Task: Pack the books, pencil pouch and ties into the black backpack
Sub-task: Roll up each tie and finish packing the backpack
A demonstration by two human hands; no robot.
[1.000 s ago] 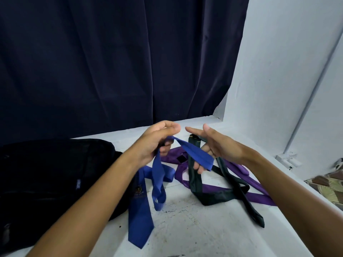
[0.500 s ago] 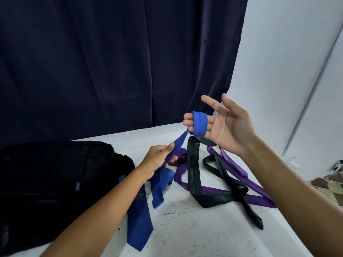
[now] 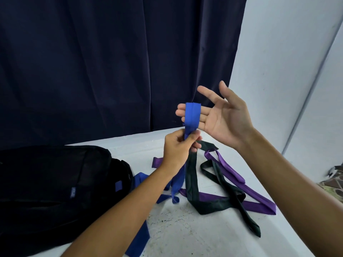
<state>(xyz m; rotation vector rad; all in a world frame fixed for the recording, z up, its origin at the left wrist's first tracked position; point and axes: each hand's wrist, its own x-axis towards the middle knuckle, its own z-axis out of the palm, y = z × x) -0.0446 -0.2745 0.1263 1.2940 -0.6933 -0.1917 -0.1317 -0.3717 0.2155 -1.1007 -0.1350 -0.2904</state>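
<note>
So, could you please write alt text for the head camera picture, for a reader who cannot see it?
A person winds a bright blue fabric necktie round the straight fingers of the right hand, while the left hand pinches it below. A purple tie, a dark green tie and a black fabric backpack lie on the white table.

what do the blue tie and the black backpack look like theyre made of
The blue tie looks like smooth woven cloth, perhaps polyester or silk: it wraps limply round the right hand's fingers, with a seam down its back and a faint sheen. The black backpack seems to be matte synthetic fabric, likely nylon or polyester: it sags softly and reflects almost no light.
</note>
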